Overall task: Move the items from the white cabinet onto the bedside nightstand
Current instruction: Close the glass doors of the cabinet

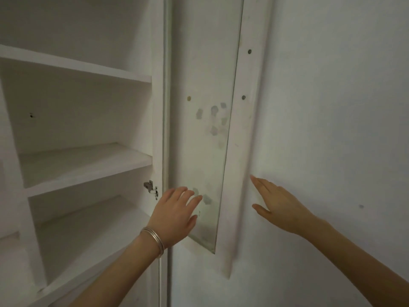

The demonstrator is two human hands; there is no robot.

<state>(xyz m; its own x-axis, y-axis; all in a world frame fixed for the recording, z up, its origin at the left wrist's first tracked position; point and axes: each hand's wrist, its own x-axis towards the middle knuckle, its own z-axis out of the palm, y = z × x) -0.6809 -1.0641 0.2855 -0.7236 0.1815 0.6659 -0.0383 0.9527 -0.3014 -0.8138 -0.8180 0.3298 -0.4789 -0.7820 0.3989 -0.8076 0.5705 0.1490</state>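
The white cabinet (84, 165) fills the left half of the head view, with bare white shelves showing nothing on them. Its door (205, 120) stands swung open to the right, almost against the wall, with a glass pane marked by faded sticker traces. My left hand (174, 216), with silver bangles on the wrist, is spread flat against the lower part of that pane. My right hand (278, 207) is open with fingers stretched toward the door's outer frame, near the wall. Neither hand holds anything. The nightstand is out of view.
A metal hinge (151, 189) sits on the cabinet's side panel just left of my left hand. A plain white wall (332, 129) takes up the right side. Small round fittings (249, 51) dot the door frame.
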